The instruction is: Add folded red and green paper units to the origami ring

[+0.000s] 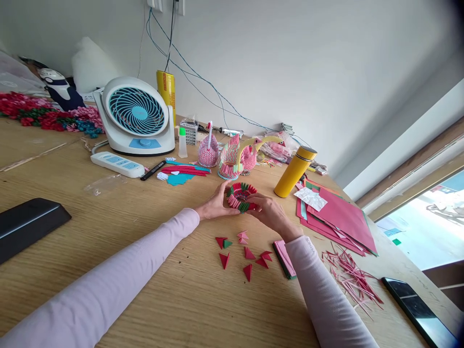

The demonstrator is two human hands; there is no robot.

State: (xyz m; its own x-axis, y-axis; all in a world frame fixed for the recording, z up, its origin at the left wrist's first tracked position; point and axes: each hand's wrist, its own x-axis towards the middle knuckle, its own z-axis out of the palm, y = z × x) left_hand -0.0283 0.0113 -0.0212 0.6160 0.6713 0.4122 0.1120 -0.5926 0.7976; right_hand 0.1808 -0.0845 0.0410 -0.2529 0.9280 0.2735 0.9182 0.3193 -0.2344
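Observation:
A round ring of folded paper pieces (243, 189), in red, pink and green, is between my hands over the table. My left hand (216, 203) grips its left side, thumb in front and fingers behind. My right hand (270, 212) is closed at the ring's right front edge, its fingertips partly hidden. Several loose folded paper triangles (248, 271), red, pink and green, lie on the table nearer to me. Beside my right forearm lies a stack of pink and green paper strips (284, 258).
Finished paper swans (230, 162) stand behind the ring. A white fan (139, 116) and power strip (118, 164) are at left. A yellow bottle (295, 171), coloured paper sheets (344, 217), thin paper scraps (351, 275) and a phone (420, 309) are at right.

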